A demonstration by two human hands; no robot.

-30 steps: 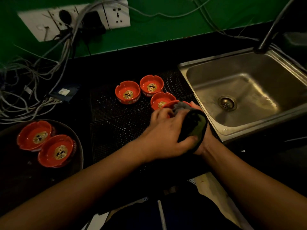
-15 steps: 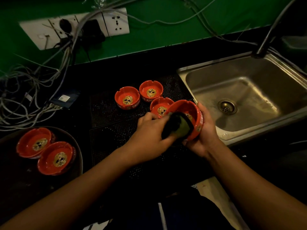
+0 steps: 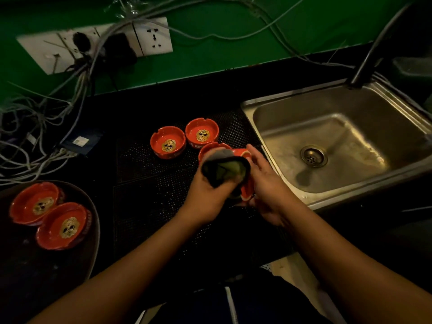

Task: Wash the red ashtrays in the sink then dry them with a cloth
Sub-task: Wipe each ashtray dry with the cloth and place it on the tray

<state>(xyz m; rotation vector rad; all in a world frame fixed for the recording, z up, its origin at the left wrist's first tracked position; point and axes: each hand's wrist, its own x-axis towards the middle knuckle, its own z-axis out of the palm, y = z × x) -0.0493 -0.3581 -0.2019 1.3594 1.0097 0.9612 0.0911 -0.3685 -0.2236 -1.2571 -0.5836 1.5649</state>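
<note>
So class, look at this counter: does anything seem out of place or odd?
Yes: a tangle of cables spills from the wall sockets onto the counter that holds the sink. Loose wiring on a washing counter looks risky.

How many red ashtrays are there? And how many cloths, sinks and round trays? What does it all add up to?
Red ashtrays: 6
Cloth: 1
Sink: 1
Round tray: 1
Total: 9
</note>
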